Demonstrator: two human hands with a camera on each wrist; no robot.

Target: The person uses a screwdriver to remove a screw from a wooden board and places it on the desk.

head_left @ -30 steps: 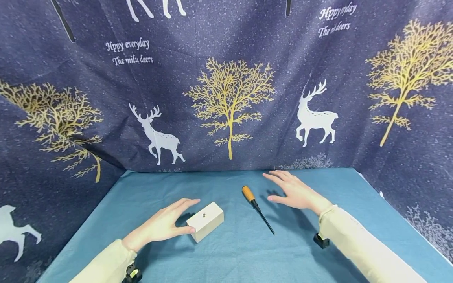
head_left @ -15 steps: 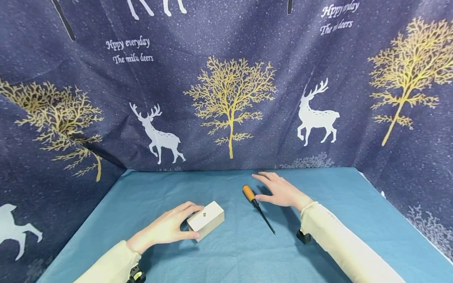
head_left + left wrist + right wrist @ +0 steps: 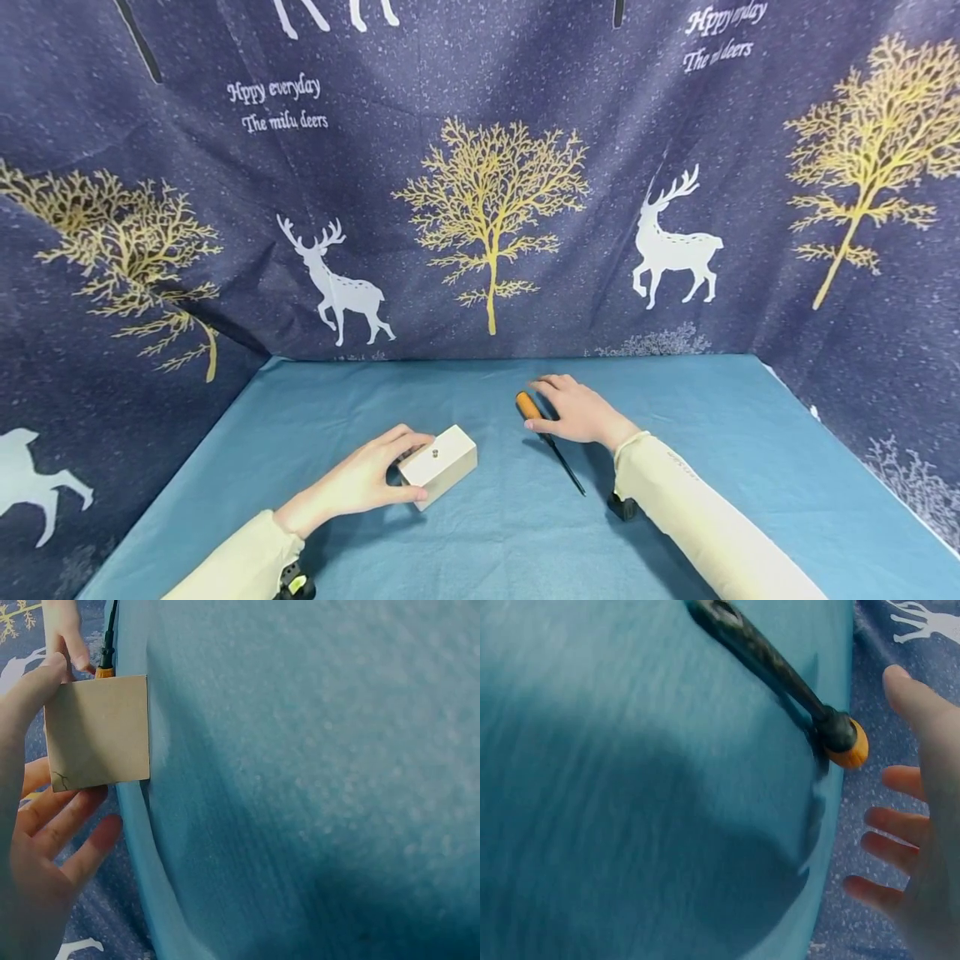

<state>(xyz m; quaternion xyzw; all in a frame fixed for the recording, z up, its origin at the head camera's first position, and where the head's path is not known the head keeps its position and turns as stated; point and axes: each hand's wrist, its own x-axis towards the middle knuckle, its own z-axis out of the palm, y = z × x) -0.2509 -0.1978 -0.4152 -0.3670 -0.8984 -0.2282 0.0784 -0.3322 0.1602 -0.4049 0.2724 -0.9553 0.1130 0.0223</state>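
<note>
A pale rectangular wooden block (image 3: 447, 467) with a small metal screw or insert in its top stands on the blue cloth. My left hand (image 3: 367, 477) grips its near-left end, thumb on the front side and fingers round the back. From the left wrist, the block's square end face (image 3: 99, 731) shows between thumb and fingers. To the right lies a screwdriver (image 3: 527, 406) with an orange handle and dark shaft, its tip towards me. My right hand (image 3: 579, 412) hovers at the handle, thumb and fingers spread apart; the right wrist view shows a gap between them and the screwdriver (image 3: 784, 675).
Blue cloth (image 3: 480, 550) covers the table. A dark curtain (image 3: 450, 75) printed with deer and golden trees hangs behind the table and along its sides. Each sleeve carries a small black wrist camera (image 3: 622, 506).
My left hand has closed from around the block onto its end. My right hand has moved left and slightly nearer, from beside the screwdriver to its handle. Block and screwdriver lie unmoved.
</note>
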